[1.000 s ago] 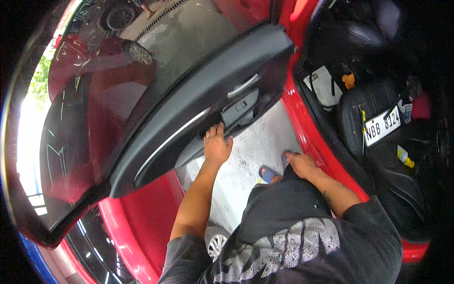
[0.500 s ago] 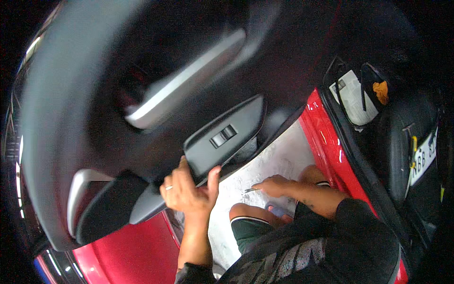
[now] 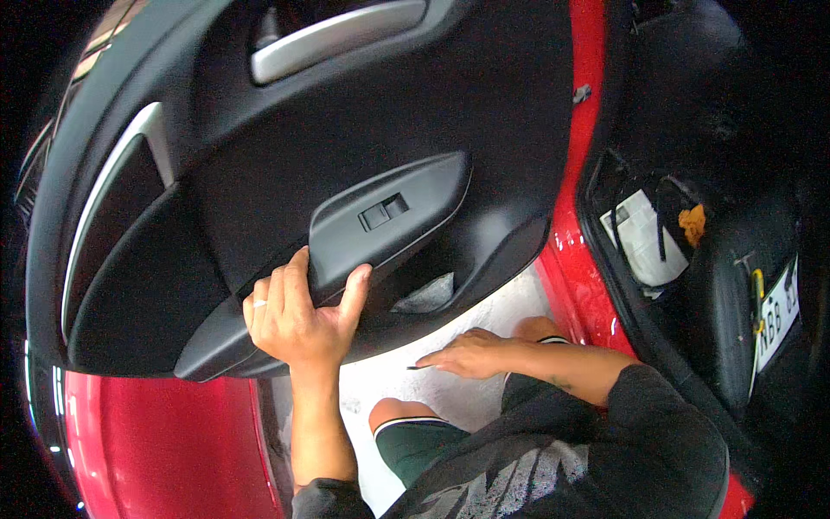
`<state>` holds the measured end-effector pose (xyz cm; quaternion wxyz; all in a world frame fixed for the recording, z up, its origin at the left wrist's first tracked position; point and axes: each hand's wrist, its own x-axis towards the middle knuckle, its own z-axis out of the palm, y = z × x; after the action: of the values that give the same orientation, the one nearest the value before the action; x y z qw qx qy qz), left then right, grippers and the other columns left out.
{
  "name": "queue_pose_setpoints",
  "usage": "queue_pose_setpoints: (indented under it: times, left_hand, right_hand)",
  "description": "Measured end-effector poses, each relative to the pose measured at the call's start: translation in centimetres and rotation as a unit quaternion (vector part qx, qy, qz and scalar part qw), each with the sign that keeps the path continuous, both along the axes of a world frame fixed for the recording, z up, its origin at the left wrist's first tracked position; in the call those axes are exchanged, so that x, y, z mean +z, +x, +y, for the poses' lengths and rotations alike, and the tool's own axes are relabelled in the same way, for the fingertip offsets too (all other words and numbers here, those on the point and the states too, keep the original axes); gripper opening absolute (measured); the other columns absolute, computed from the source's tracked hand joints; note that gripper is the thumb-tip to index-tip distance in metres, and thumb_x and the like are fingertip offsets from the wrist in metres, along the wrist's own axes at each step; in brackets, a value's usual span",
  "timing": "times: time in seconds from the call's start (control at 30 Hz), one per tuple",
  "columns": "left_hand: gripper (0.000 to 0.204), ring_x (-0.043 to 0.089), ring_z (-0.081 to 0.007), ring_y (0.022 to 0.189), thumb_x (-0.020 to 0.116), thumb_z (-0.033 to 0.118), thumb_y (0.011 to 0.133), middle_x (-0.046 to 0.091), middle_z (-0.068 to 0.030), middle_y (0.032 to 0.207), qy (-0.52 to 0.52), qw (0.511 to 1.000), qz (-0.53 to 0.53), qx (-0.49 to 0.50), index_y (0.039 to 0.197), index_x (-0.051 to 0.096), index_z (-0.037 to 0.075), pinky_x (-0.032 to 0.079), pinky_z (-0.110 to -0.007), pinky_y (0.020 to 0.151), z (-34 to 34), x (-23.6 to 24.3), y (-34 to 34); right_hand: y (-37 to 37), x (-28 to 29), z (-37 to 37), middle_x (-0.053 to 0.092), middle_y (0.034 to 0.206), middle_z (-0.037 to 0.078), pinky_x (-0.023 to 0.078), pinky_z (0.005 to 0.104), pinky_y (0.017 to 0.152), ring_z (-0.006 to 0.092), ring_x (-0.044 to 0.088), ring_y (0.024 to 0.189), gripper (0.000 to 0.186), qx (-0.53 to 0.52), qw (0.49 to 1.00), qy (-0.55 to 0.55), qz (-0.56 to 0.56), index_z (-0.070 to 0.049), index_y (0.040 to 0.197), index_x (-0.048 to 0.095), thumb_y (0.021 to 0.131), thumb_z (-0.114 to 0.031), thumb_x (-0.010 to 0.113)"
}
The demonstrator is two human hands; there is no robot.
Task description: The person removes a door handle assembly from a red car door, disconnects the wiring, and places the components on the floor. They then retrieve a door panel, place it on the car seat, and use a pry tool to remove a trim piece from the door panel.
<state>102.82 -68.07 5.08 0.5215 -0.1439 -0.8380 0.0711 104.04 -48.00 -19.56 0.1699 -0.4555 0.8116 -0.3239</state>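
My left hand (image 3: 298, 316) is closed round the rear end of the armrest switch panel (image 3: 341, 246) on a car door. Its thumb lies along the near edge and the fingers bend over the far side; a ring is on one finger. A window switch (image 3: 383, 212) sits in the panel's grey top, beyond that hand. Lower down and to the right, my right hand (image 3: 471, 353) pinches a small, thin, dark tool (image 3: 412, 368). Only its short tip shows past the fingers, so its kind is hidden. That hand is apart from the door, above the pale floor.
The black door trim (image 3: 484, 112) carries a silver pull handle (image 3: 337, 39) and a lower pocket with a crumpled grey piece (image 3: 424, 294). To the right are the red door sill (image 3: 584, 277), a white packet (image 3: 644, 238), an orange cloth (image 3: 692, 225) and a licence plate (image 3: 778, 316).
My view has shifted, and the door trim appears sharper and higher. My left hand keeps its grip on the switch panel. The right hand has moved a little left and lower, still holding the tool.
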Motion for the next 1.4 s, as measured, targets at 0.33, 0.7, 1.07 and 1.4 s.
queue_pose_setpoints:
  times: [0.33, 0.7, 1.07, 1.4]
  left_hand:
    - [0.067, 0.064, -0.0300, 0.083, 0.089, 0.059, 0.073, 0.069, -0.0080, 0.091, 0.035, 0.998, -0.014, 0.053, 0.114, 0.077, 0.008, 0.047, -0.044, 0.079, 2.0, 0.7, 1.4]
    - [0.075, 0.066, -0.0360, 0.104, 0.087, 0.061, 0.079, 0.073, -0.0155, 0.114, 0.070, 0.988, -0.090, 0.103, 0.126, 0.071, 0.004, 0.047, -0.049, 0.098, 4.4, 0.8, 2.6]
    - [0.073, 0.066, -0.0349, 0.102, 0.087, 0.060, 0.079, 0.072, -0.0138, 0.110, 0.070, 0.989, -0.082, 0.100, 0.125, 0.072, 0.005, 0.047, -0.048, 0.095, 4.7, 0.6, 2.7]
    - [0.075, 0.066, -0.0349, 0.101, 0.087, 0.061, 0.078, 0.072, -0.0138, 0.108, 0.068, 0.991, -0.068, 0.092, 0.125, 0.072, 0.004, 0.048, -0.048, 0.095, 4.4, 0.6, 2.6]
  right_hand:
    - [0.2, 23.3, 15.6, 0.067, 0.078, 0.008, 0.054, 0.0456, 0.060, 0.0309, 0.069, 0.070, 0.032, -0.179, 0.918, -0.076, 0.344, -0.023, 0.128, 0.079, 0.097, -0.025, 0.071]
    - [-1.3, 24.2, 16.1, 0.072, 0.081, 0.007, 0.058, 0.0422, 0.066, 0.0274, 0.074, 0.076, 0.032, -0.246, 0.833, -0.040, 0.495, -0.020, 0.120, 0.082, 0.090, -0.018, 0.069]
    - [-1.3, 24.7, 15.8, 0.075, 0.085, 0.008, 0.059, 0.0434, 0.067, 0.0287, 0.076, 0.080, 0.037, -0.246, 0.837, 0.000, 0.489, -0.019, 0.121, 0.082, 0.087, -0.015, 0.068]
    - [-0.7, 25.4, 15.7, 0.075, 0.086, 0.008, 0.060, 0.0428, 0.066, 0.0282, 0.077, 0.082, 0.037, -0.248, 0.828, 0.024, 0.502, -0.018, 0.121, 0.081, 0.087, -0.015, 0.067]
